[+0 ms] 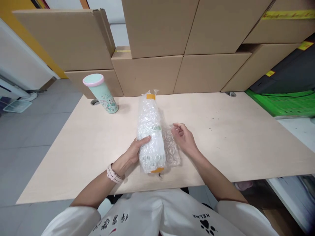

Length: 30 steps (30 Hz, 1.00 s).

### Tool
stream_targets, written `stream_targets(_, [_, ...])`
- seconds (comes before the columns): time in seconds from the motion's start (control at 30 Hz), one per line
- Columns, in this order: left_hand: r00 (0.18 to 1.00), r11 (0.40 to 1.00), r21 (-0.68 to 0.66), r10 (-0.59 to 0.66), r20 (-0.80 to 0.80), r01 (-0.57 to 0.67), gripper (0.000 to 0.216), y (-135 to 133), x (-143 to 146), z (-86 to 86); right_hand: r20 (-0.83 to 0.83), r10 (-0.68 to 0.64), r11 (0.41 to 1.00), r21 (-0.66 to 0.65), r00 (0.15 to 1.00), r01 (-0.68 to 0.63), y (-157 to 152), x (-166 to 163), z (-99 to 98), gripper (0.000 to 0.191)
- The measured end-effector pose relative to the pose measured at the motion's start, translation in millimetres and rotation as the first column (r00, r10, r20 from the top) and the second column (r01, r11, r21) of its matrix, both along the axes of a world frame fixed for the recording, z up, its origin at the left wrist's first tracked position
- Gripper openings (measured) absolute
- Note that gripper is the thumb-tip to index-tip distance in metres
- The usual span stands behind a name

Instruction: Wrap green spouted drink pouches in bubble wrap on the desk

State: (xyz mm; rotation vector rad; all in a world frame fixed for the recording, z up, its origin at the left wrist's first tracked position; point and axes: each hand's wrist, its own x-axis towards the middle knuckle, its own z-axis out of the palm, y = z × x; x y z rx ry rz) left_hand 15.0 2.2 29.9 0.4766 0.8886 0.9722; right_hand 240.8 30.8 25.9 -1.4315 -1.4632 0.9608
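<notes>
A long white item in bubble wrap [151, 144] lies lengthwise on the pale wooden table [118, 137], with orange tape at its far and near ends. My left hand [137, 149] grips its left side, thumb across the top. A loose flap of bubble wrap [171, 149] spreads out from the right side. At the flap's far edge, my right hand [183, 137] has its fingers curled, thumb side toward the package; it seems to pinch the film there. What the wrap encloses is blurred by the bubbles.
A mint tumbler with a pink-rimmed lid [102, 93] stands at the table's back left. Cardboard boxes [150, 77] are stacked along the back edge. A green plastic crate [287, 103] sits at the right, under a dark case [287, 68]. Small dark bits lie right of centre.
</notes>
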Motion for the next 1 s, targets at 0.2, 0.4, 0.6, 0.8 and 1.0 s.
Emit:
stream_targets(0.2, [0.994,0.992,0.087,0.098,-0.039,-0.094,0.053,4,-2,-4.7,-0.385,0.332,0.845,-0.284,0.861,-0.453,-1,-2,-7.2,0.045])
stream_targets(0.4, [0.993,0.982,0.159,0.109,-0.045,-0.101,0.052,1,1,-3.4,-0.571,0.306,0.817,-0.253,0.762,-0.518,-10,-12,-0.7,0.055])
stream_targets(0.6, [0.968,0.945,0.327,0.091,-0.234,-0.01,0.049,-5,2,-5.7,-0.634,0.386,0.679,-0.297,0.671,-0.671,-15,-15,2.2,0.061])
stream_targets(0.8, [0.541,0.602,0.77,0.585,-0.605,0.211,0.074,19,-28,-10.2,-0.552,0.469,0.689,-0.259,0.689,-0.677,-8,8,12.0,0.055])
stream_targets(1.0, [0.249,0.504,0.746,0.729,-0.638,0.435,0.05,19,-33,-2.1,-0.401,0.706,0.512,-0.28,0.584,-0.812,-9,13,14.2,0.04])
